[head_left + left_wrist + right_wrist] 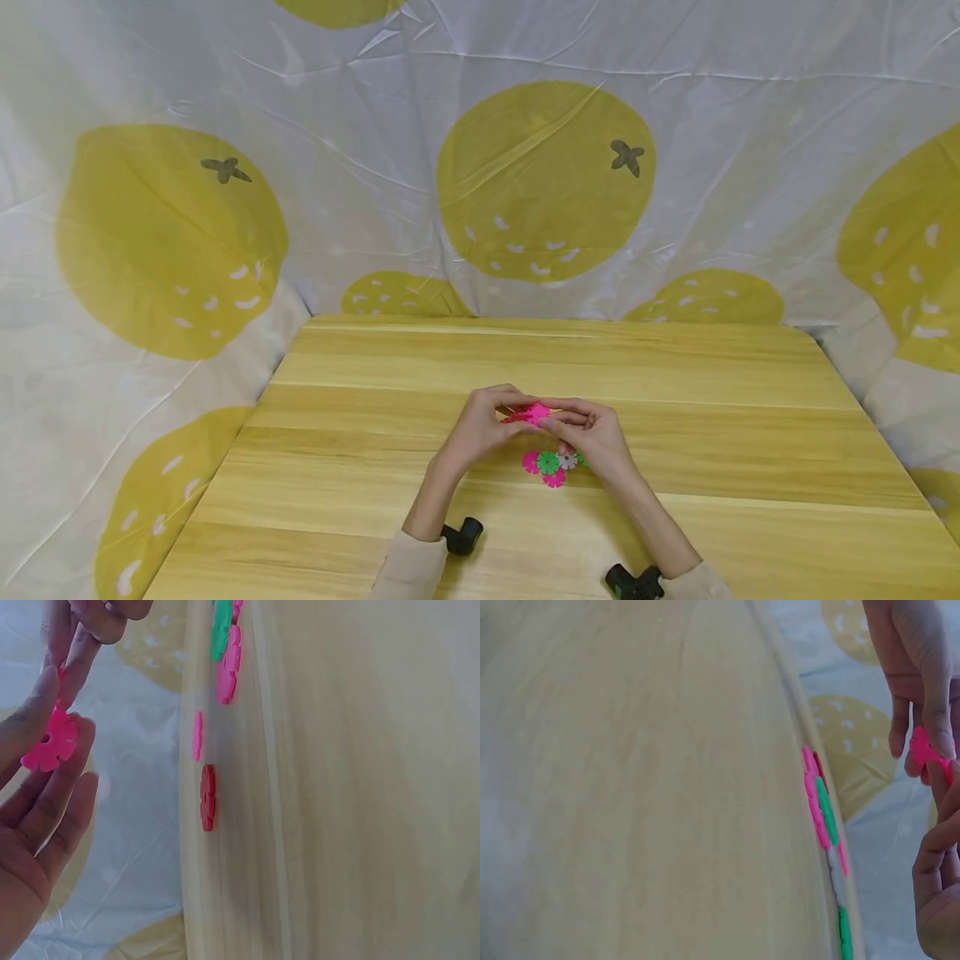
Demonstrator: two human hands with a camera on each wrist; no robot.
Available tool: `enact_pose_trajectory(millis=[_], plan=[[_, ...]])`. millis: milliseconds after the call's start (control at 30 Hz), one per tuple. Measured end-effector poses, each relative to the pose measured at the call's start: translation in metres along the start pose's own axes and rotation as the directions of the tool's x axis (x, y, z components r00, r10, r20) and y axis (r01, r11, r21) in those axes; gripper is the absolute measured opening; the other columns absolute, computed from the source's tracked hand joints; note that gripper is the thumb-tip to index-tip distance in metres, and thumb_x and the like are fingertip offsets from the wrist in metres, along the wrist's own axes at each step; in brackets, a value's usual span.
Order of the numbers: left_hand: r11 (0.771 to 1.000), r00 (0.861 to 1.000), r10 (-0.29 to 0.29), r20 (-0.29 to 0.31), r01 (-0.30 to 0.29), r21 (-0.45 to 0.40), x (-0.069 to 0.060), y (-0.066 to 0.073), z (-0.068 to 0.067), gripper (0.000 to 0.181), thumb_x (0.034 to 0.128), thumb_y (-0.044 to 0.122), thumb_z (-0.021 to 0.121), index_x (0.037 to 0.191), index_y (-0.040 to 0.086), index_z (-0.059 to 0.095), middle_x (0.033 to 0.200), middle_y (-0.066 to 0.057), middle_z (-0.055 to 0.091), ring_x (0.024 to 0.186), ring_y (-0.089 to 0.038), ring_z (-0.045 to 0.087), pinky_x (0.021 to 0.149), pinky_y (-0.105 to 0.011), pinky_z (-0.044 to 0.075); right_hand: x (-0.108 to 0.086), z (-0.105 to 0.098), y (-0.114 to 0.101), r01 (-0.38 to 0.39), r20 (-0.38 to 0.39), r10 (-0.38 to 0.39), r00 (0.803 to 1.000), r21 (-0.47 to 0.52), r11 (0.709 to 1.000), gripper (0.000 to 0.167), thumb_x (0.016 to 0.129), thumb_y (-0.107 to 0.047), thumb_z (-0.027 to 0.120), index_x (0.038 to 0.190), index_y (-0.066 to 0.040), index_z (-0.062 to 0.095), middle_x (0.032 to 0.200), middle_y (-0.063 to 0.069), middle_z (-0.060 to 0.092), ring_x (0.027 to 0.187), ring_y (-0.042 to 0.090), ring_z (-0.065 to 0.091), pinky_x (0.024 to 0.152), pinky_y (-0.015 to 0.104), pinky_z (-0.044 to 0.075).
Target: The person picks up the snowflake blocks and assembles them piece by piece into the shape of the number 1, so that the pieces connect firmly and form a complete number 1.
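Note:
A bright pink notched disc (537, 412) is up above the table between both hands. The left hand (480, 425) pinches it between thumb and fingers; in the left wrist view this pink disc (61, 739) shows its slots and centre hole. Fingertips of the right hand (596, 429) pinch at the other side, where a small pink part (922, 746) shows in the right wrist view. Whether one or two pieces are held, I cannot tell. On the table below lie a green disc (547, 463), pink discs (554, 479) and a white disc (567, 461), close together.
A red disc (208, 797) and a pink disc (197, 736) lie on the wooden table (337, 467). Black devices (462, 537) are strapped at both wrists. A lemon-print cloth (360, 167) hangs behind and beside the table.

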State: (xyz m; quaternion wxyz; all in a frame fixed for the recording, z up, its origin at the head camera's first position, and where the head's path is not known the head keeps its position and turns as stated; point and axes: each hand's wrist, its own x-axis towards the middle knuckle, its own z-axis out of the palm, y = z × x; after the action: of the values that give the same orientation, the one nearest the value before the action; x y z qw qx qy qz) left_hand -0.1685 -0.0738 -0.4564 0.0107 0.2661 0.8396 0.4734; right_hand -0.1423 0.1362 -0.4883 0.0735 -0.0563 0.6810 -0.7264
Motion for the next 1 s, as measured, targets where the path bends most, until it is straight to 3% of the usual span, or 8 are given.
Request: enact_pose_trajectory(millis=[200,367,567,800,1000], plan=[[1.000,1.000,-0.024,-0.014,0.024,0.015,-0.002,-0.001,-0.004,0.028,0.0858,0.012,0.084,0.113,0.005,0.080,0.096,-0.003,0.076,0.086,-0.015,0.070,0.079,-0.031,0.061,0.006,-0.004,-0.003,-0.084,-0.048,0.083,0.995,-0.029,0.996,0.035,0.096,-0.017,0.075,0.125,0.002,0.071,0.098,0.010,0.080,0.058,0.011,0.061,0.058,0.021,0.053],[0.996,0.996,-0.081,-0.038,0.082,0.024,-0.004,-0.003,-0.010,0.025,0.0857,0.012,0.085,0.109,0.007,0.080,0.097,-0.001,0.076,0.088,-0.013,0.070,0.083,-0.028,0.060,0.013,-0.013,-0.001,-0.123,-0.079,0.112,0.991,-0.137,0.983,0.034,0.095,-0.018,0.077,0.123,0.001,0.072,0.104,0.016,0.075,0.066,0.016,0.066,0.061,0.025,0.057],[0.993,0.992,-0.115,-0.043,0.115,0.010,-0.005,-0.005,-0.013,0.024,0.0854,0.010,0.085,0.108,0.005,0.080,0.102,-0.005,0.077,0.094,-0.019,0.071,0.084,-0.033,0.061,0.024,-0.016,0.003,-0.137,-0.058,0.125,0.990,-0.266,0.954,0.034,0.093,-0.012,0.078,0.124,0.000,0.073,0.101,0.017,0.073,0.068,0.019,0.067,0.061,0.025,0.056],[0.992,0.991,-0.127,-0.044,0.125,-0.030,-0.004,-0.008,-0.015,0.023,0.0858,0.007,0.084,0.108,0.004,0.079,0.104,-0.007,0.076,0.097,-0.024,0.072,0.088,-0.039,0.062,0.040,-0.014,0.007,-0.117,-0.005,0.121,0.993,-0.311,0.943,0.034,0.091,-0.002,0.078,0.124,0.002,0.073,0.093,0.018,0.073,0.061,0.015,0.060,0.054,0.022,0.048],[0.992,0.992,-0.120,-0.038,0.119,-0.048,-0.004,-0.010,-0.016,0.029,0.0876,0.007,0.082,0.116,0.000,0.076,0.109,-0.011,0.076,0.101,-0.028,0.071,0.089,-0.045,0.062,0.048,-0.011,0.010,-0.101,0.018,0.116,0.993,-0.364,0.926,0.032,0.090,-0.002,0.078,0.121,0.003,0.074,0.083,0.017,0.072,0.056,0.014,0.059,0.052,0.022,0.049]])
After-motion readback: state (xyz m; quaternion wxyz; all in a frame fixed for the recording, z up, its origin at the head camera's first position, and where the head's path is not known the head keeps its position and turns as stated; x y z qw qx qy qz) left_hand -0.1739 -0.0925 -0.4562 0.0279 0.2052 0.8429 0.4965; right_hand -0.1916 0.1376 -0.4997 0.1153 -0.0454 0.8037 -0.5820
